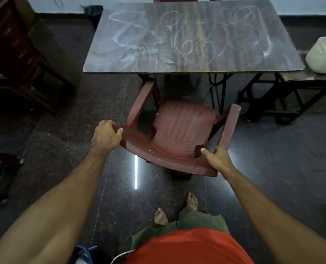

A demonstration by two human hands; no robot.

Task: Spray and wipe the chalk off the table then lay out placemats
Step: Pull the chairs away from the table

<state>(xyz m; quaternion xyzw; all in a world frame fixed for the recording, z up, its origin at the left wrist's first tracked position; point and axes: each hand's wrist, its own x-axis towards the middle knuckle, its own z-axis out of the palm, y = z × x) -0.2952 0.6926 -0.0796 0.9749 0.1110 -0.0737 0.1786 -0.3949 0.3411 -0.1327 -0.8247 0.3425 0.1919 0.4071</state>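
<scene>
The chair backrest is gripped by the left hand and right hand. Chalk covers the worktop ahead. Its frame could be struck if the chair is swung carelessly.

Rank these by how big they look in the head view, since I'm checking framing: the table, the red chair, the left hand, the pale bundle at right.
1. Table, largest.
2. Chair.
3. Bundle and left hand look about alike; the bundle is cut off by the frame edge, so I won't rank them.
</scene>
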